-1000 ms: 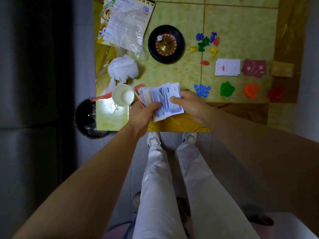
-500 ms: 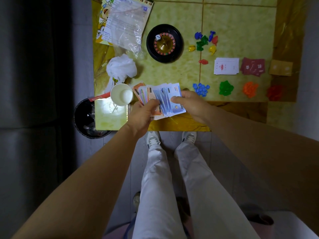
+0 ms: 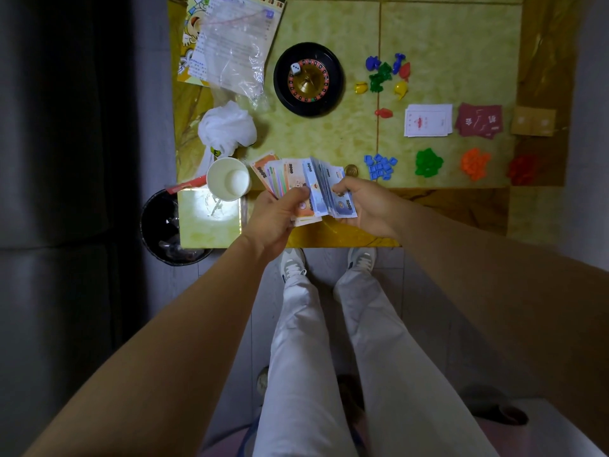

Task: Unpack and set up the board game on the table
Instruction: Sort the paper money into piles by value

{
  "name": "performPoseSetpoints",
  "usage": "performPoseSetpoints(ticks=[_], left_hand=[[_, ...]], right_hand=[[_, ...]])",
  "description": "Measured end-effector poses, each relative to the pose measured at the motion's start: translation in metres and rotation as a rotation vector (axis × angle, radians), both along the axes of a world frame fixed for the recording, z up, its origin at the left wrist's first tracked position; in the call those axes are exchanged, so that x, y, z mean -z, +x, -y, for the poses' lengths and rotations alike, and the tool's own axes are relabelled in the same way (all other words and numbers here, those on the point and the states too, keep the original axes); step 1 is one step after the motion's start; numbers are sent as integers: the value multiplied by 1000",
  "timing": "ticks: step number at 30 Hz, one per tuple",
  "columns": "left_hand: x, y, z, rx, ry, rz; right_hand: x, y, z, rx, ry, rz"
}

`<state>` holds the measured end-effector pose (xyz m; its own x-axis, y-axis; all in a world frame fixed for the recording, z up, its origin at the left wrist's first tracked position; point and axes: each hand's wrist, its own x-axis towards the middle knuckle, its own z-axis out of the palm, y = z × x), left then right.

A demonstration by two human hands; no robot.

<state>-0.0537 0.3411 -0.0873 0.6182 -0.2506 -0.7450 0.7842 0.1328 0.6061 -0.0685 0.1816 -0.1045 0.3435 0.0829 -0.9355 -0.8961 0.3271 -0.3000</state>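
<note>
A fanned stack of play-money notes (image 3: pixel 298 178) hangs over the near edge of the yellow-green table (image 3: pixel 445 34). My left hand (image 3: pixel 275 214) grips the orange and green notes on the left of the fan. My right hand (image 3: pixel 369 206) holds the blue notes on the right. A black roulette wheel (image 3: pixel 308 79) with a white die in it sits further back. Coloured pawns (image 3: pixel 384 75) lie right of it. White cards (image 3: pixel 427 120), dark red cards (image 3: pixel 479 120) and tan cards (image 3: pixel 532 122) form a row, with blue (image 3: pixel 379 166), green (image 3: pixel 427 163), orange (image 3: pixel 474 163) and red (image 3: pixel 522 169) token piles in front.
A white paper cup (image 3: pixel 228 179) stands left of the notes. A crumpled white bag (image 3: pixel 226 127) and a clear plastic bag over the game sheet (image 3: pixel 235 37) lie at the back left. A gold coin (image 3: pixel 351 170) lies by the notes. A black bin (image 3: pixel 161 225) stands beside the table.
The fan of notes has split further: my left thumb has drawn the left notes aside while my right hand keeps the blue ones. Both hands stay at the table's near edge.
</note>
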Motion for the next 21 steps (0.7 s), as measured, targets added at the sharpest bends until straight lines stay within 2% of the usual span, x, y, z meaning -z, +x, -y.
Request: performPoseSetpoints(ticks=[4,10,12,17,19,21], left_hand=[[3,0,2,4,23,-20],[10,-7,3,123,213,48],[11,-8,1,78,231,42],[26,-11,-12,18,303,-10],[39,-12,-13,26,335,26],[48,-12,-10,35,352,69]], right_hand=[[6,-2,3,7,-36,21],[12,-3,3,-201,-263,189],[13,-5,3,-335,-452,321],[28,-13,9,-823,-1070,688],[37,-14,5,-960,-1179,738],[50,-14,-1,-993,-1212,776]])
